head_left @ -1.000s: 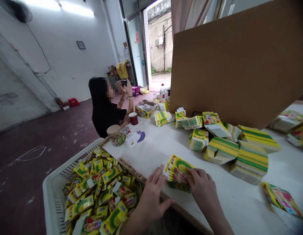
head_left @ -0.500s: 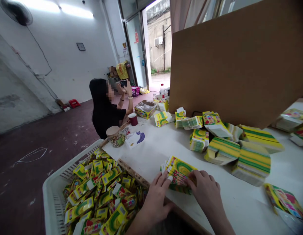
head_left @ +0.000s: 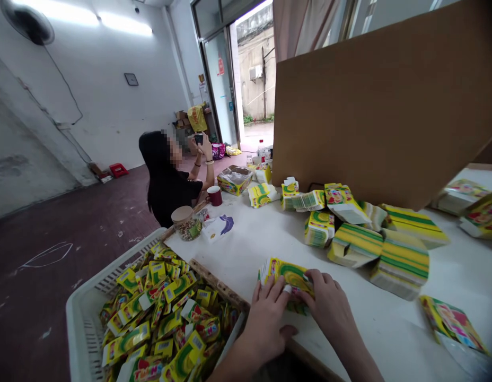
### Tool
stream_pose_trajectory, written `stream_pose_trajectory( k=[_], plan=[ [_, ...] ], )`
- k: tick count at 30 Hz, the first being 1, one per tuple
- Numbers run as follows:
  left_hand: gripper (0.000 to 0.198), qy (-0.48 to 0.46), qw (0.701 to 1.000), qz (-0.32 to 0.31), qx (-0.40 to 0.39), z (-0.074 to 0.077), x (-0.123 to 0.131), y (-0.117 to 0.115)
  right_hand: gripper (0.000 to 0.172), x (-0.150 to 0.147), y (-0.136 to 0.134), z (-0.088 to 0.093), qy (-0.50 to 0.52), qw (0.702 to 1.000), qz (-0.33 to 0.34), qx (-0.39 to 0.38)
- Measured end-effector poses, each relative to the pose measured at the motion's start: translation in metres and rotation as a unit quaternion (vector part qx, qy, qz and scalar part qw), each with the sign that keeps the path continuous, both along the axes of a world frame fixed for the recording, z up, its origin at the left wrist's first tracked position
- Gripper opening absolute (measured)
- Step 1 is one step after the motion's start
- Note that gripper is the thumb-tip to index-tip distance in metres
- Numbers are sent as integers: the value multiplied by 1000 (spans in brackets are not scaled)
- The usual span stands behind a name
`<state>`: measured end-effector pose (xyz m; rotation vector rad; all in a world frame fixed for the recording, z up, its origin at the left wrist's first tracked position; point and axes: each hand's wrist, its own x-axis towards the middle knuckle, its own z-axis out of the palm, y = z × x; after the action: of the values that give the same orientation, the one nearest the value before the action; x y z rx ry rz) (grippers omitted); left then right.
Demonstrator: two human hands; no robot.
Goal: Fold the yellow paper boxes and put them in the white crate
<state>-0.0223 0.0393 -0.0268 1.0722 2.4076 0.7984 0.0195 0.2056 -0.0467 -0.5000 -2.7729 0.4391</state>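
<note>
One stack of flat yellow boxes (head_left: 291, 270) lies at the near edge of the bench (head_left: 238, 249), under both hands. The left hand (head_left: 270, 313) rests its fingers over the top of the stack, probably to keep the layers from sliding; one of its fingers has a white covering. The right hand (head_left: 329, 294) is at the stack's right end, apparently steadying it.

Pose: both forearms reach in from below, wrists low, palms down. Left grip apart, thumb well away from the fingers; right grip appears closed on the flat boxes, fingers curled over, thumb on the near side.

Just left of the bench edge, a white basket (head_left: 68, 313) holds many small boxes (head_left: 166, 313) in a loose heap; its position presumably puts it within easy reach.

Farther across the bench sit bundled stacks (head_left: 405, 260), a jar (head_left: 186, 225) and a mug (head_left: 214, 196). A brown board (head_left: 373, 116) stands behind the stacks. Beyond the mug, a person (head_left: 170, 180) holds up a phone (head_left: 199, 138).
</note>
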Motion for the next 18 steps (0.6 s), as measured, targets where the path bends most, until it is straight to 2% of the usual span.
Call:
stream_pose_trajectory(
  k=[3,6,9,11,12,14,16,18],
  plan=[
    [82,-4,1000,7,18,-7,2,-3,21,1,-8,3,-19,999,-15,40],
    [85,-13,999,12,30,-14,2,-3,18,-2,-12,4,-33,998,-21,45],
    [79,-20,997,26,66,-17,7,-7,21,-2,-9,2,5,999,-29,-19],
    [65,-10,985,78,152,-17,13,-13,23,2,-4,2,50,991,-52,-111],
    [60,-16,971,119,208,-17,18,-16,24,5,-2,2,78,980,-63,-172],
    [62,-58,919,193,338,-14,25,-20,29,14,-1,7,137,942,-63,-301],
    [79,-143,845,205,474,-8,30,-19,36,23,-8,15,186,896,-20,-402],
    [86,-250,759,180,574,1,31,-13,36,32,-25,24,191,871,40,-451]
  ],
)
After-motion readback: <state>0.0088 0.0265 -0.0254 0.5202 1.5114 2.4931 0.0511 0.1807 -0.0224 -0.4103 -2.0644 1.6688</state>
